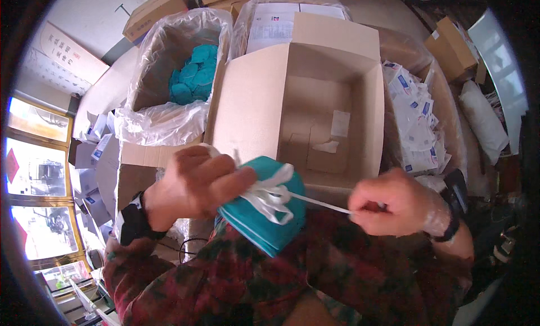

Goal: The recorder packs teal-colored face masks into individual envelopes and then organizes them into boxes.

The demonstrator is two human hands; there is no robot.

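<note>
Close in front of my body, my left hand (205, 177) is closed on a teal folded bundle (275, 230) that looks like face masks with white straps. Pale lines run along its lower edge, like stacked layers. Several white straps (275, 199) loop and bunch on top, partly under my left fingers. My right hand (394, 205) is a fist pinching the end of one white strap (323, 204), stretched straight from the bundle toward the right. The bundle is held tilted, just nearer to me than an open cardboard box (247, 112).
Inside the open box lie pieces of pale paper (340, 123). Left of it, a plastic-lined carton (147, 78) holds a pile of similar teal pieces (194, 75). On the right, a plastic-lined container holds many white printed packets (413, 118). A brown carton (450, 47) stands beyond.
</note>
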